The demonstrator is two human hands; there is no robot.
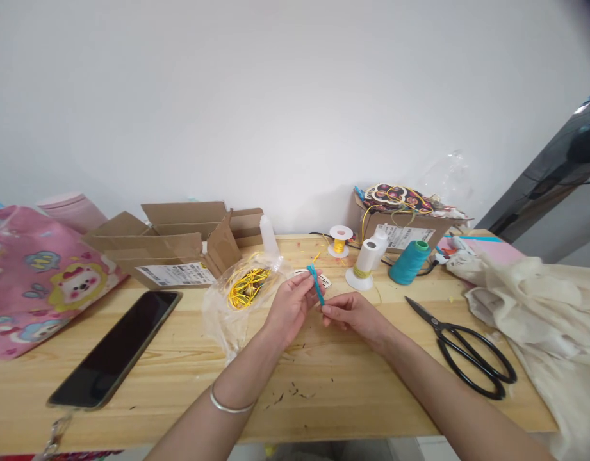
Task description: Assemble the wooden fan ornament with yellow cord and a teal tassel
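My left hand [289, 304] and my right hand [352, 315] meet above the middle of the wooden table [179, 365]. Between them they pinch a short teal cord piece [316, 283] with a bit of yellow thread at its top end. The left fingers close on its upper part, and the right fingertips pinch its lower end. A silver bangle [227, 404] sits on my left wrist. A clear plastic bag with a yellow thread bundle [246, 286] lies just left of my left hand.
Black scissors [467, 349] lie to the right, beside cream fabric [539, 320]. A dark phone [116, 349] lies left. Behind stand an open cardboard box [170, 246], a white spool [366, 262], a teal spool [410, 261], a small yellow-thread reel [340, 240] and a box of patterned pieces [400, 214]. A pink bag [35, 275] sits far left.
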